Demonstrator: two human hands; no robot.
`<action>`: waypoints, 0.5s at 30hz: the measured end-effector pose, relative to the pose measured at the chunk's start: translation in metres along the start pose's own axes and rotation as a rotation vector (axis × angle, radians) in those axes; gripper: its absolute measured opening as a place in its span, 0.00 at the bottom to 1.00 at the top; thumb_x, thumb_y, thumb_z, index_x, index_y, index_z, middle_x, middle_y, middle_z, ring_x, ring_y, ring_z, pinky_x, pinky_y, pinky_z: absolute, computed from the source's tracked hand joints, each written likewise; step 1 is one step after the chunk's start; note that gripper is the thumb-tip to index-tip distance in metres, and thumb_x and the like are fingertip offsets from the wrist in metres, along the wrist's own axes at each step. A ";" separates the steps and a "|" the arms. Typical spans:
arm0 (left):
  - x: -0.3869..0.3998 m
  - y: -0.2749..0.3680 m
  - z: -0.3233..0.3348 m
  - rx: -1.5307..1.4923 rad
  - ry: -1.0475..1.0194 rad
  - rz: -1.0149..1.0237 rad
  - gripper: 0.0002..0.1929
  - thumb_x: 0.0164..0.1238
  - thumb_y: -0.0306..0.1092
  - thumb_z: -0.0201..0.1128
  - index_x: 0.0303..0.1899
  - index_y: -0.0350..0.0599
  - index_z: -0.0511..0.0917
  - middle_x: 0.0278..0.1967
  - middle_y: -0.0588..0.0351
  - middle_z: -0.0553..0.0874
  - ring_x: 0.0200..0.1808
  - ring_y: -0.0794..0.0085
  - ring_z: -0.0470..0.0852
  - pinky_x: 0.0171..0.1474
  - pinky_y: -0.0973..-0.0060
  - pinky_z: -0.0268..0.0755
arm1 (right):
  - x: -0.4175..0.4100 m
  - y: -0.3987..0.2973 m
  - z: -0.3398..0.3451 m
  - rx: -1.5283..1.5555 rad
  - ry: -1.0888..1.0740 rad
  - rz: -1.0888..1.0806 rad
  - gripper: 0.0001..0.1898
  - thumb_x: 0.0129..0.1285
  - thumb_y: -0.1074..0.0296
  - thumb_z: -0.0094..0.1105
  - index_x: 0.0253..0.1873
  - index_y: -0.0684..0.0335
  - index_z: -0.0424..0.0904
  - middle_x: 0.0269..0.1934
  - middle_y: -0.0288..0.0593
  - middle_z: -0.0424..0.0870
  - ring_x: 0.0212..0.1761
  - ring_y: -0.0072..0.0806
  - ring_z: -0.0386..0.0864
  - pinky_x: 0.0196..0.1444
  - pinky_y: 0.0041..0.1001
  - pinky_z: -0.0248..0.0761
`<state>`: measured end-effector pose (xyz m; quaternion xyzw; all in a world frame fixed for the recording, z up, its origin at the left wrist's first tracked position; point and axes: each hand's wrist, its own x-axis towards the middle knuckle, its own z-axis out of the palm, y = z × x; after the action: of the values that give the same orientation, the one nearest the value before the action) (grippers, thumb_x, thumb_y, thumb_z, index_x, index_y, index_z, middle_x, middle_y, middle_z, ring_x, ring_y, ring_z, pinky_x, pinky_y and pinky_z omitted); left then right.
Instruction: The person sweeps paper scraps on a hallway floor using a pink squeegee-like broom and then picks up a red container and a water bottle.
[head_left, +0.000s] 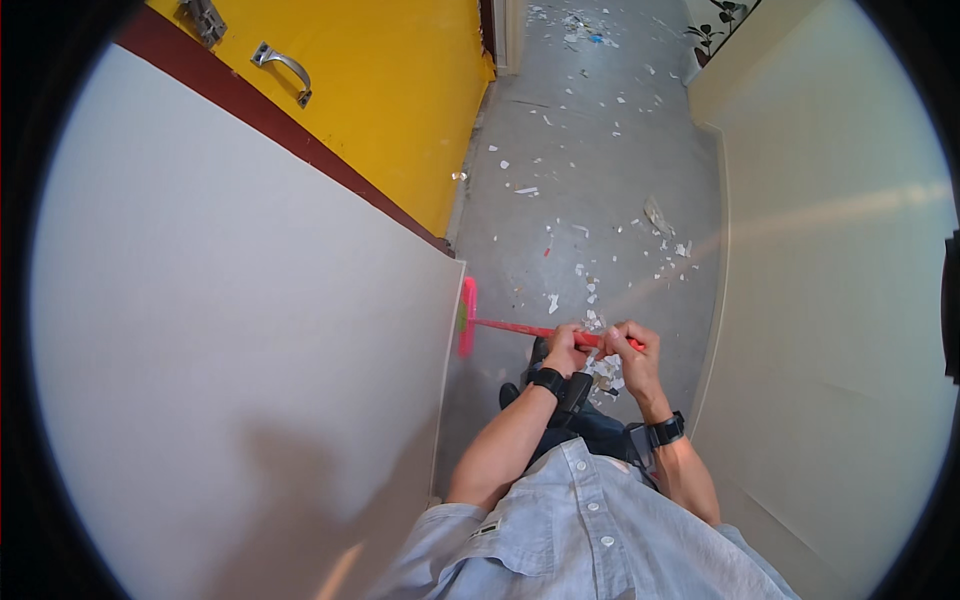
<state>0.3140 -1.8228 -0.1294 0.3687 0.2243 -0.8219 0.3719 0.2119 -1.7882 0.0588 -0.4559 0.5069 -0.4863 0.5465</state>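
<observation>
My left hand (568, 351) is closed around the red handle (517, 328) of a broom, partway along it. My right hand (634, 355) grips the same handle close to its end. The pink broom head (468, 316), with some green at its bristles, is down by the foot of the left wall. Beneath and between my hands lies a pile of white scraps (606, 373) on the grey floor, partly hidden by my hands and the handle. More white bits (592, 319) lie just beyond the handle.
White walls flank me on the left (225, 285) and right (817, 300). A yellow door (375, 97) with a metal handle (283, 71) is ahead on the left. Scattered debris (583, 30) lies farther down the floor, and a crumpled scrap (658, 216) near the right wall. A plant (709, 34) shows at upper right.
</observation>
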 end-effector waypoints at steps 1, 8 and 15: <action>0.009 -0.010 0.007 0.017 -0.009 -0.015 0.10 0.61 0.31 0.57 0.23 0.49 0.67 0.20 0.60 0.71 0.21 0.71 0.73 0.27 0.73 0.68 | 0.000 -0.002 -0.007 -0.048 0.054 0.007 0.13 0.68 0.72 0.55 0.27 0.69 0.73 0.26 0.44 0.78 0.26 0.28 0.78 0.29 0.27 0.74; 0.011 -0.044 0.097 0.074 -0.250 -0.094 0.08 0.64 0.28 0.60 0.28 0.46 0.69 0.22 0.59 0.73 0.23 0.74 0.74 0.24 0.79 0.64 | 0.008 -0.059 -0.031 -0.187 0.228 -0.116 0.13 0.67 0.71 0.58 0.27 0.70 0.74 0.25 0.41 0.79 0.24 0.23 0.73 0.30 0.23 0.68; -0.036 -0.030 0.156 0.071 -0.115 -0.038 0.10 0.63 0.31 0.62 0.27 0.48 0.68 0.22 0.60 0.73 0.23 0.75 0.73 0.27 0.80 0.65 | 0.029 -0.115 -0.016 -0.454 0.067 -0.256 0.13 0.66 0.71 0.59 0.27 0.69 0.72 0.24 0.39 0.77 0.24 0.22 0.71 0.29 0.23 0.65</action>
<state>0.2382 -1.8884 -0.0009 0.3295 0.1801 -0.8561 0.3552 0.1885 -1.8298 0.1684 -0.6110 0.5590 -0.4402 0.3471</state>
